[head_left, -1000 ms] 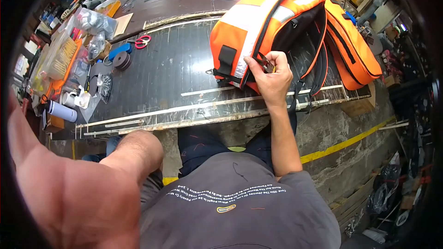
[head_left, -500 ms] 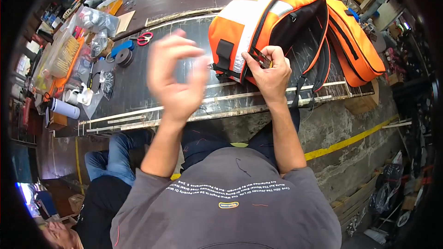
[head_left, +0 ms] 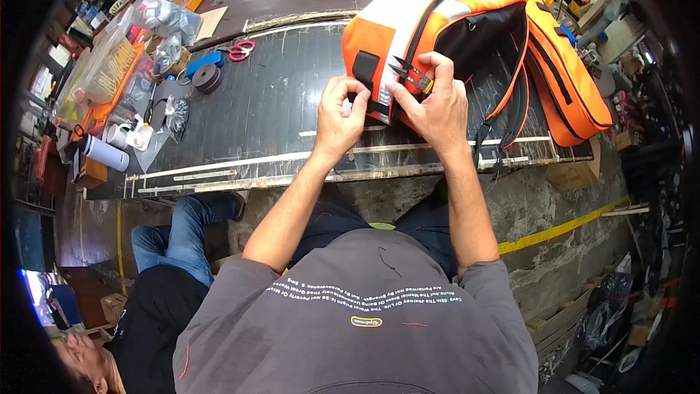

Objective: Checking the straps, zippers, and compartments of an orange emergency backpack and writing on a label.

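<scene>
An orange backpack (head_left: 364, 36) with silver reflective bands and black zips lies on the dark worktable in front of me. At its near left corner, my left hand (head_left: 341, 118) has thumb and forefinger curled together beside the black webbing (head_left: 379, 108). Whatever lies between those fingertips is too small to make out. My right hand (head_left: 440, 111) holds small thread snips (head_left: 412, 75) with dark blades and a yellowish part. Their blades are spread, point up and left over the backpack's front, and nothing shows between them. The right thumb tip is close to the silver band.
A second orange bag (head_left: 561, 80) lies at the right table end. Pink-handled scissors (head_left: 241, 50), dark tape rolls (head_left: 208, 78), plastic boxes (head_left: 109, 80) and a pale bottle (head_left: 106, 152) stand to the left. A person in jeans (head_left: 179, 241) sits at lower left.
My left hand, raised and blurred before, has come right and down to the backpack's corner, its fingers drawn together. The snips in my right hand have tilted upward, showing their blades apart.
</scene>
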Demonstrator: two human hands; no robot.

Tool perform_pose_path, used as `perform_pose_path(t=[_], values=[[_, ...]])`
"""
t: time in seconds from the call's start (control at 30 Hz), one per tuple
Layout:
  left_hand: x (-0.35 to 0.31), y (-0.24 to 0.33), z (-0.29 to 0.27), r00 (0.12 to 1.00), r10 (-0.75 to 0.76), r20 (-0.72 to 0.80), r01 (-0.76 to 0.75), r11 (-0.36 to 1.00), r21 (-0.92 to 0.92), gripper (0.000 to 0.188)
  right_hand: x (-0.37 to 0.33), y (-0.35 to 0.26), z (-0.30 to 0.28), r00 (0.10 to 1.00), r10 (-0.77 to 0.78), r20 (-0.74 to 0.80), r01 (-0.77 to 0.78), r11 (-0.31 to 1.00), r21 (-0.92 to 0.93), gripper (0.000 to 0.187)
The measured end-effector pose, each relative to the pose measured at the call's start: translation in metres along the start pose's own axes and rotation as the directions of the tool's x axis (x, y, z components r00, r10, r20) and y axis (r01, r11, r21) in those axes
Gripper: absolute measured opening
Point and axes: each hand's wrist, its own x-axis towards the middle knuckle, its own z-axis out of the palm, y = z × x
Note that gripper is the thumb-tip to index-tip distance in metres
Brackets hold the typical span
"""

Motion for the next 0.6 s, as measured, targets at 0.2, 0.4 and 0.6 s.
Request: perform_pose_path(t=[0.2, 0.4, 0.6], values=[[0.0, 0.008, -0.006, 0.927, 0.372, -0.049, -0.34, 0.889, 0.308, 0.011, -0.006, 0.003, -0.017, 0.946, -0.248, 0.21, 0.265, 0.963, -0.057, 0.048], [0.013, 0.011, -0.019, 0.843, 0.523, 0.127, -0.529, 0.761, 0.375, 0.018, -0.014, 0.003, -0.022, 0.934, -0.245, 0.259, 0.27, 0.961, -0.064, 0.051], [0.018, 0.013, -0.025, 0.918, 0.381, 0.108, -0.394, 0.907, 0.147, 0.013, -0.012, -0.005, -0.03, 0.929, -0.229, 0.291, 0.244, 0.97, -0.016, 0.043]])
